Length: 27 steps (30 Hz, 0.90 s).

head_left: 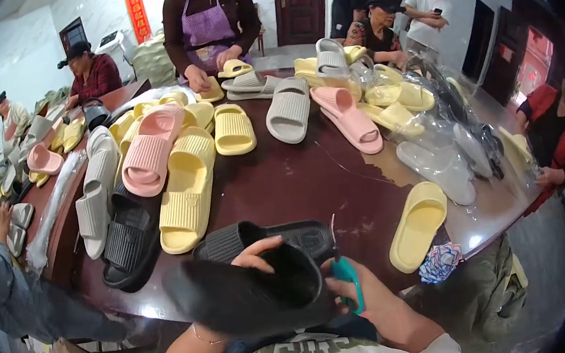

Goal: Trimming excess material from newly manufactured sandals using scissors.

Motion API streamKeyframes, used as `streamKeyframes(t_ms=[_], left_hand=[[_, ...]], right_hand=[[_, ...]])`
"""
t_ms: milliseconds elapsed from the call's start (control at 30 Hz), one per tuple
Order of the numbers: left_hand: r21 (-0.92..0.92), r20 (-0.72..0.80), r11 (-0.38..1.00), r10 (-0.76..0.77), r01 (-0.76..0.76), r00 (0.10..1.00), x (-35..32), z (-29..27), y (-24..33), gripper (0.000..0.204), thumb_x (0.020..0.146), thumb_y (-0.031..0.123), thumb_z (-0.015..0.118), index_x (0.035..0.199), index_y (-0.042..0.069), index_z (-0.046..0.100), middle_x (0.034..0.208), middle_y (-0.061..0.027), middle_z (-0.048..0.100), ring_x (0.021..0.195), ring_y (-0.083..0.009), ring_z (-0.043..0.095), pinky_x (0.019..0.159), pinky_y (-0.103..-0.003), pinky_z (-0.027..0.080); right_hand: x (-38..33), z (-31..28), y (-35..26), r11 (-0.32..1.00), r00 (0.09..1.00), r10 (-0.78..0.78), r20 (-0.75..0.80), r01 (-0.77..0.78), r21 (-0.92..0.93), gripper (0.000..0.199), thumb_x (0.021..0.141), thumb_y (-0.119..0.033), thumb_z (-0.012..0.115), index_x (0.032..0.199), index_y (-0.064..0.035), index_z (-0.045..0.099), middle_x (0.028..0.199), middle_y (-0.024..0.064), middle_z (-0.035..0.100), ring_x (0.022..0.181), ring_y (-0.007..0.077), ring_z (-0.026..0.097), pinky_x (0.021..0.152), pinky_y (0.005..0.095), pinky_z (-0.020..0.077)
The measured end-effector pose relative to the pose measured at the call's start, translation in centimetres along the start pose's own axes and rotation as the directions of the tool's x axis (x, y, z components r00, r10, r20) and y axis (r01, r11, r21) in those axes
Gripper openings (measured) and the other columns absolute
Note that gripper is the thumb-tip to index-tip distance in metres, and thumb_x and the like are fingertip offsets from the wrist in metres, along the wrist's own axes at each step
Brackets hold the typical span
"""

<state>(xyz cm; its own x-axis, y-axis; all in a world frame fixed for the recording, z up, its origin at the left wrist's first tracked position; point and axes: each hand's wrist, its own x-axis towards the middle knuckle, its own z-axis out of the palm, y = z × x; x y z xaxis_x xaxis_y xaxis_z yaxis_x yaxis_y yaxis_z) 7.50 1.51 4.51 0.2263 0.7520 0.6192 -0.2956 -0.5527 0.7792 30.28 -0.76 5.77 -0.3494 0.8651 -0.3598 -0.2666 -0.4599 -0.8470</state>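
Observation:
A black slipper (240,295), tilted and partly blurred, is held up at the table's near edge. My left hand (258,256) grips it, with fingers showing through the foot opening. My right hand (371,295) is closed around a teal-handled cutting tool, apparently scissors (349,285), whose thin metal tip points up beside the slipper's rim. Just beyond the held slipper, another black slipper (302,236) lies on the table. A yellow slipper (418,224) rests to the right of my right hand.
The dark red table (276,184) carries pink, grey, yellow and black slippers in piles. Clear plastic bags (447,166) with slippers lie at the right. A striped bundle (441,262) sits at the near right edge. A co-worker in a purple apron (205,26) stands opposite; others work around.

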Motion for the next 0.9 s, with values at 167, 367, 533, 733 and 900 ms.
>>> streamKeyframes(t_ms=[167,367,533,733,900], left_hand=[[-0.148,-0.338,0.961,-0.273,0.236,0.901,-2.4,0.1,3.5,0.036,0.084,0.013,0.058,0.114,-0.004,0.047,0.111,-0.0132,0.055,0.104,-0.0213,0.052,0.092,-0.034,0.041],[0.339,-0.321,0.845,-0.309,0.413,0.895,0.4,-0.1,5.5,0.044,0.076,0.015,0.064,0.112,-0.006,0.049,0.091,-0.0136,0.064,0.082,-0.0183,0.062,0.074,-0.030,0.048],[0.562,-0.154,0.720,-0.392,0.407,0.907,0.8,0.6,3.7,0.048,0.074,0.015,0.065,0.113,-0.006,0.048,0.080,-0.0154,0.065,0.072,-0.0233,0.065,0.066,-0.031,0.048],[0.645,-0.118,0.655,-0.424,0.394,0.898,1.7,1.3,2.9,0.050,0.072,0.018,0.065,0.114,-0.004,0.048,0.073,-0.0176,0.062,0.067,-0.0312,0.063,0.061,-0.034,0.048],[0.745,-0.158,0.516,-0.480,0.423,0.863,2.0,1.6,4.3,0.051,0.073,0.023,0.064,0.113,-0.003,0.047,0.067,-0.0180,0.060,0.064,-0.0343,0.061,0.058,-0.038,0.047]], right_hand=[[1.0,-0.9,0.4,0.858,0.876,-0.456,-0.160,0.385,-0.338,0.039,0.078,-0.002,0.061,0.109,-0.0065,0.039,0.083,0.0082,0.058,0.064,0.0125,0.057,0.046,0.0207,0.0431],[1.1,-0.3,-1.6,0.703,0.720,-0.686,-0.102,0.621,-0.345,0.041,0.077,0.006,0.060,0.106,-0.0061,0.034,0.087,0.0115,0.060,0.069,0.0142,0.059,0.055,0.0231,0.0469],[4.4,1.6,-0.9,0.464,0.540,-0.832,0.128,0.803,-0.374,0.044,0.075,0.009,0.061,0.107,-0.0063,0.034,0.089,0.0119,0.060,0.073,0.0147,0.060,0.059,0.0238,0.0488],[6.5,2.9,-0.8,0.350,0.525,-0.838,0.147,0.725,-0.593,0.045,0.074,0.005,0.066,0.106,-0.0064,0.036,0.086,0.0119,0.062,0.075,0.0171,0.063,0.063,0.0277,0.0505],[5.9,4.2,-1.8,0.177,0.488,-0.857,0.167,0.582,-0.794,0.041,0.072,-0.002,0.070,0.103,-0.0071,0.042,0.080,0.0123,0.063,0.073,0.0216,0.065,0.063,0.0315,0.0503]])
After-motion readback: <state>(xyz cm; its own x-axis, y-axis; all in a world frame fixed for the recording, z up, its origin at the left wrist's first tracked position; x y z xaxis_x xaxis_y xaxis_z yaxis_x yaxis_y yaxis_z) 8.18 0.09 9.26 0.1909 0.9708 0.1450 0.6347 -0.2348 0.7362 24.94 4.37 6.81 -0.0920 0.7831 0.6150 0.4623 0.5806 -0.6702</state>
